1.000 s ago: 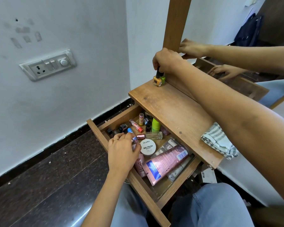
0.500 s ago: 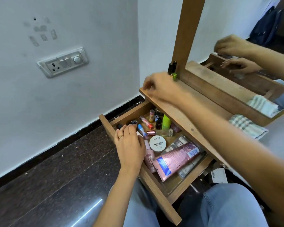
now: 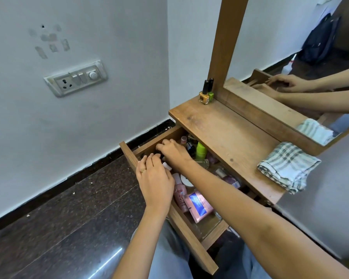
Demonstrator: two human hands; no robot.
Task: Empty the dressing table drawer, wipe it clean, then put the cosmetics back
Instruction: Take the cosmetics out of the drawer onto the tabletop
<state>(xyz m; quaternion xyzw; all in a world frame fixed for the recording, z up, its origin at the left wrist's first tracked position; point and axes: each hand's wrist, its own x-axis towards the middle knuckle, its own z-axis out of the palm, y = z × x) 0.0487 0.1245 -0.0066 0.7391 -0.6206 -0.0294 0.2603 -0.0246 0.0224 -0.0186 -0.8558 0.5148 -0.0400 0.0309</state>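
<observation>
The wooden drawer point(image 3: 193, 244) of the dressing table point(image 3: 226, 133) is pulled out and holds several cosmetics: a green bottle point(image 3: 200, 151), a pink tube point(image 3: 199, 206), a pink bottle point(image 3: 179, 196) and small bottles. Both hands are inside it at its far left corner. My left hand point(image 3: 153, 180), with a ring, has its fingers curled down over small dark bottles. My right hand point(image 3: 172, 153) reaches in just beyond it, fingertips down among the bottles. What either hand holds is hidden. An orange nail polish point(image 3: 204, 96) and a green nail polish point(image 3: 210, 94) stand on the tabletop's back corner.
A folded striped cloth point(image 3: 286, 168) lies at the tabletop's right end. The mirror point(image 3: 290, 57) in its wooden frame rises behind the top. A switch plate point(image 3: 77, 78) is on the wall to the left. Dark stone floor point(image 3: 69, 218) lies beside the drawer, my knees below it.
My right hand has left the two nail polishes standing on the tabletop and dropped into the drawer beside my left hand. My left hand has shifted slightly toward the far corner.
</observation>
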